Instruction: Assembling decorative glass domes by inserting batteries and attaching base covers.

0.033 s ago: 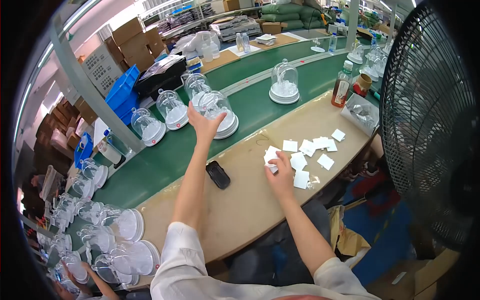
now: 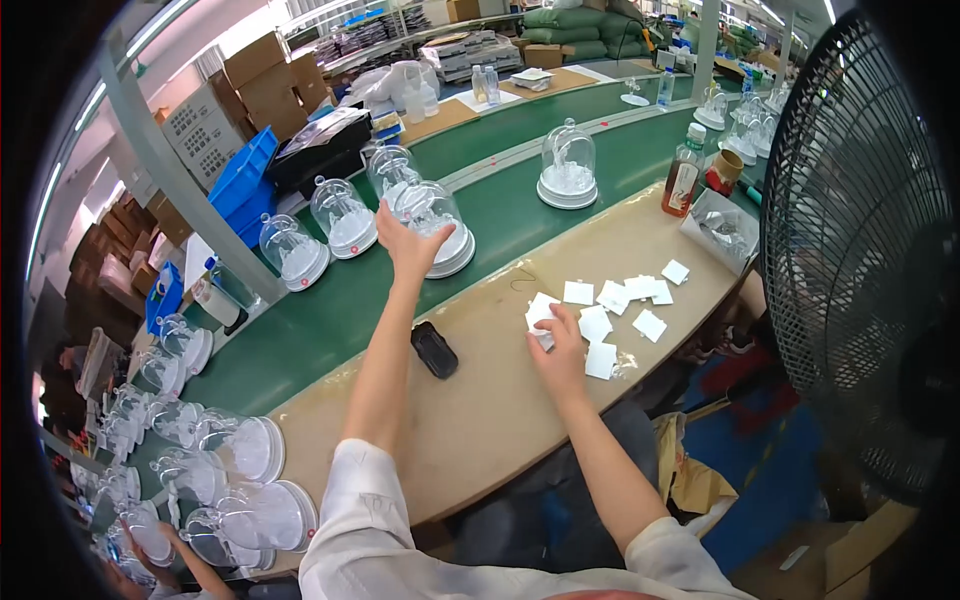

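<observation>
My left hand (image 2: 408, 250) reaches over the green belt with thumb and fingers curved around the near side of a clear bell-shaped dome (image 2: 432, 205) on a round white base. Some fingertips are hidden behind the dome, and a white figure shows inside it. Down on the tan worktop, my right hand (image 2: 560, 352) has its fingers closed on a white square card (image 2: 541, 312) at the left end of a loose spread. Several more white square cards (image 2: 612, 296) lie to the right of that hand. Between my forearms rests a small black case (image 2: 435, 350).
Other domes (image 2: 343, 218) stand on the green belt (image 2: 505, 228), one alone (image 2: 568, 165) further right, with a crowd at lower left near another person's hands (image 2: 165, 545). A bottle of reddish liquid (image 2: 684, 172), a tape roll (image 2: 724, 171) and a large black fan (image 2: 870, 250) are at right.
</observation>
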A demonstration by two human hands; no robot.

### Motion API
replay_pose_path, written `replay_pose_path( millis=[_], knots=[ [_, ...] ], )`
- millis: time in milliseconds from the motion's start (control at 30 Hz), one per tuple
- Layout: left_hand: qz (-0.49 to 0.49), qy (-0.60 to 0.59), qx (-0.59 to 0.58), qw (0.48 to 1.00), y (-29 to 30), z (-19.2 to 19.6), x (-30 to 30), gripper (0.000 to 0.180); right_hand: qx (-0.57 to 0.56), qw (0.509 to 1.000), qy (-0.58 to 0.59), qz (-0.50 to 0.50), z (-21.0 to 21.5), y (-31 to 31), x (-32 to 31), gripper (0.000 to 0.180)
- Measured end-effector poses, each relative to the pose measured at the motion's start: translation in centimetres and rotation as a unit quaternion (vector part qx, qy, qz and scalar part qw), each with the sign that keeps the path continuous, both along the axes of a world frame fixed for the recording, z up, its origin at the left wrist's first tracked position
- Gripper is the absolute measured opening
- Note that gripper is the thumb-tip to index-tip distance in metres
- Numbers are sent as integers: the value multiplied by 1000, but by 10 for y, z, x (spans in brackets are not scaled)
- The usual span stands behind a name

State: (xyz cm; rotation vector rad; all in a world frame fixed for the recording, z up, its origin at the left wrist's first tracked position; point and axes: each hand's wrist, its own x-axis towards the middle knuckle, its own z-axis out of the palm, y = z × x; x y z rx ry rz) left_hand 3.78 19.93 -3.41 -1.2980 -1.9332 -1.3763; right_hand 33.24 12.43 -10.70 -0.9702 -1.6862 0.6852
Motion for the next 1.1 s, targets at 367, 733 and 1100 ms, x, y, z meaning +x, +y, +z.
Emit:
replay_pose_path(
  millis=[367, 733, 1100],
  knots=[
    [-53, -135, 51, 988, -5, -2, -4, 120, 23, 999, 28, -11, 4, 0, 8, 16],
    [-479, -591, 282, 585, -172, 101, 21, 83, 18, 999, 41, -4, 8, 4, 5, 25],
    [-580, -585, 309, 476, -233, 137, 52, 92, -176, 944, 261, 98, 59, -11, 16, 33]
  ],
)
